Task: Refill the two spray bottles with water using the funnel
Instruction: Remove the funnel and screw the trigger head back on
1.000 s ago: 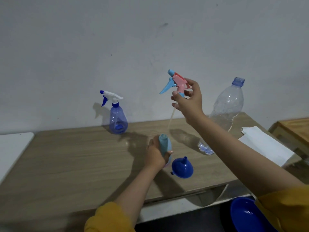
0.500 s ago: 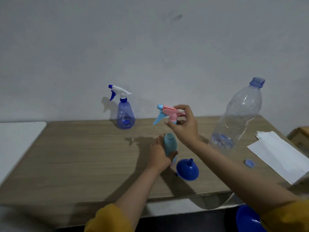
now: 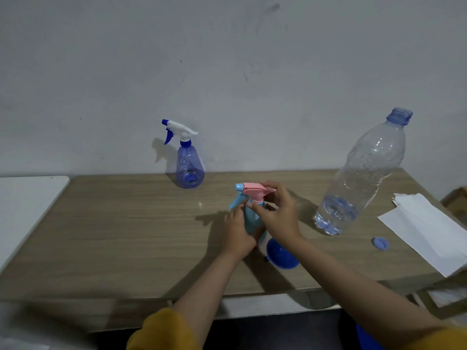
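A light blue spray bottle (image 3: 251, 218) stands mid-table, and my left hand (image 3: 238, 233) grips its body. Its pink and blue trigger head (image 3: 252, 192) sits on the bottle's neck, with my right hand (image 3: 276, 213) closed around the head's collar. A blue funnel (image 3: 281, 255) lies mouth-down just right of the bottle, under my right wrist. A second, dark blue spray bottle (image 3: 188, 160) with a white trigger stands capped at the back by the wall. A large clear water bottle (image 3: 364, 175) stands uncapped to the right with a little water at its bottom.
The bottle's blue cap (image 3: 381, 243) lies on the wooden table (image 3: 113, 236) near white paper sheets (image 3: 429, 231) at the right edge. A white surface (image 3: 25, 203) adjoins the table's left. Something blue (image 3: 366, 337) sits below the front edge.
My right hand brought the trigger head down from high above the table onto the light blue bottle's neck. My left hand kept hold of the bottle.
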